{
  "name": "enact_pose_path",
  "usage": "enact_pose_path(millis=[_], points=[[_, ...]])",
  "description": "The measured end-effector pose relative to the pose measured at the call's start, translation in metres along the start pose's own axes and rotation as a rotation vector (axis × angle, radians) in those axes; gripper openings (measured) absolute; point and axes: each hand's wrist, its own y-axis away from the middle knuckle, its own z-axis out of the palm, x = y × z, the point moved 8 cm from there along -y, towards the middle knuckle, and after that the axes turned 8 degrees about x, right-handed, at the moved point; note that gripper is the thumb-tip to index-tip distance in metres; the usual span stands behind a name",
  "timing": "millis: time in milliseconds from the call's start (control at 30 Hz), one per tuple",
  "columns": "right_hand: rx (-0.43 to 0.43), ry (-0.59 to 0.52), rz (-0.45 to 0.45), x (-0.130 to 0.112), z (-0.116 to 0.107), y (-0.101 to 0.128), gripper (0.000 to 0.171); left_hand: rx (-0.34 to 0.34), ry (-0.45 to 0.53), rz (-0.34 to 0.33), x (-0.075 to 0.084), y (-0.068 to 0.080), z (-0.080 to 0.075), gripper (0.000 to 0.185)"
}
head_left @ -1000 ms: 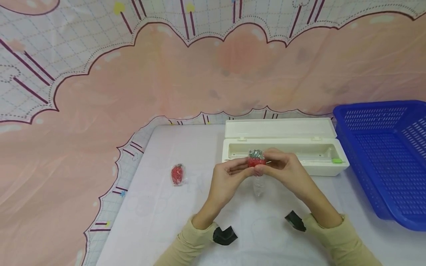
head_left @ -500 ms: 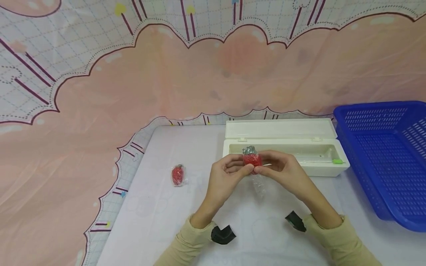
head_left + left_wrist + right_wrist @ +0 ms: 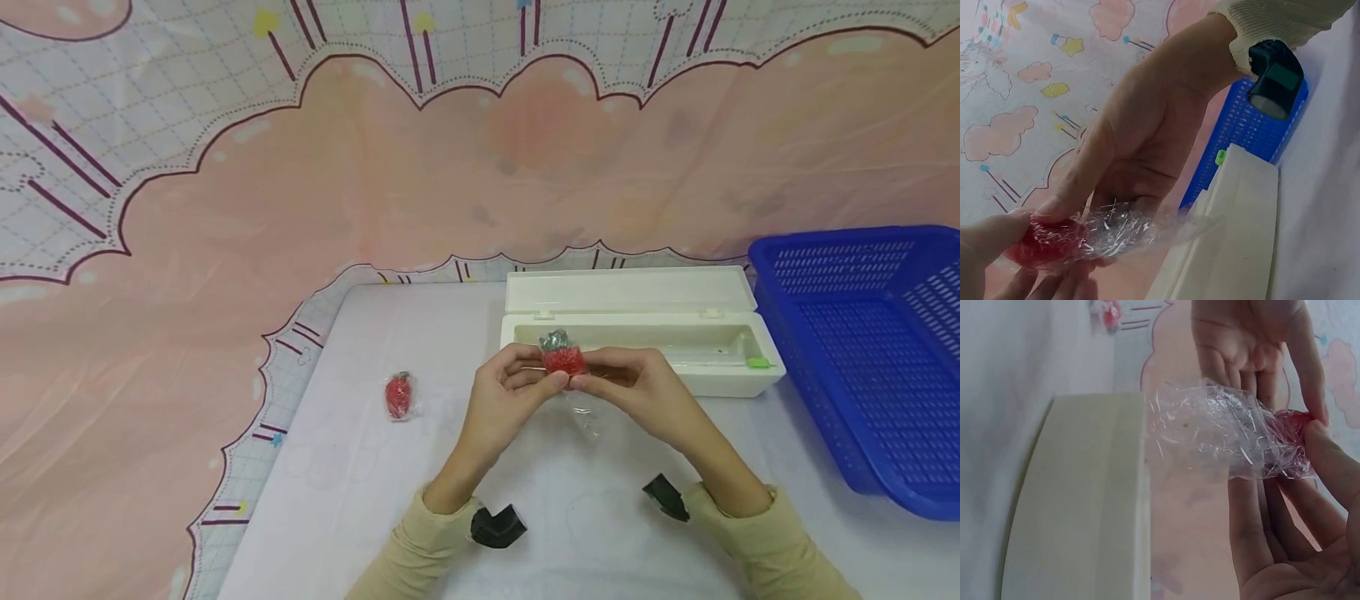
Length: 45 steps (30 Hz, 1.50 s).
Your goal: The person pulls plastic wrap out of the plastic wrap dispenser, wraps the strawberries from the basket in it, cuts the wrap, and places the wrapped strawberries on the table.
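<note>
In the head view my left hand [image 3: 504, 402] and right hand [image 3: 637, 392] meet over the table, both pinching a red strawberry [image 3: 564, 360] wrapped in clear plastic film. Its green top points up and slightly left. Loose film [image 3: 583, 414] trails below the thumbs. The left wrist view has the red body [image 3: 1044, 244] between both hands' fingers, with the film tail [image 3: 1125, 231] stretching to the right. From the right wrist, the crinkled film [image 3: 1216, 428] hangs off toward the white box. A second wrapped strawberry [image 3: 399, 395] lies on the table to the left.
Behind the hands stands a long white box [image 3: 723, 383], its hinged lid [image 3: 630, 290] raised, with a green piece [image 3: 759, 362] on its front edge. A blue perforated basket [image 3: 862, 454] sits at the right. Patterned cloth [image 3: 450, 183] hangs at the back.
Over the last second the held strawberry has shifted a little left, its green top tipping left. The film tail now slants to the right. Both hands keep their pinch.
</note>
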Motion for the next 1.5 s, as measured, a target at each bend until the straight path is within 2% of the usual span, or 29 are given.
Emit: enact_pose_path(millis=[167,400,500,600,767,1067,1500], points=[[0.001,0.033,-0.032,-0.003,0.0,0.001,0.031,-0.02,-0.08,0.029,0.002,-0.002,-0.005,0.034],[-0.002,0.073,-0.093,-0.005,0.0,0.002,0.028,-0.061,-0.086,0.097,0.012,-0.004,-0.01,0.056],[-0.022,0.099,-0.102,-0.005,0.002,0.003,0.028,-0.093,-0.083,0.118,0.014,-0.004,-0.008,0.054],[-0.031,0.111,-0.111,-0.006,0.003,0.004,0.028,-0.125,-0.08,0.128,0.014,-0.003,-0.006,0.043],[-0.007,0.125,-0.125,-0.008,0.003,0.005,0.025,-0.124,-0.047,0.099,0.011,-0.002,-0.007,0.031],[0.039,0.106,-0.089,-0.006,-0.005,0.003,0.024,-0.127,-0.02,0.04,0.004,-0.003,-0.003,0.031],[0.084,0.057,0.014,-0.003,-0.015,0.004,0.026,-0.231,-0.038,-0.069,-0.004,0.002,0.007,0.031]])
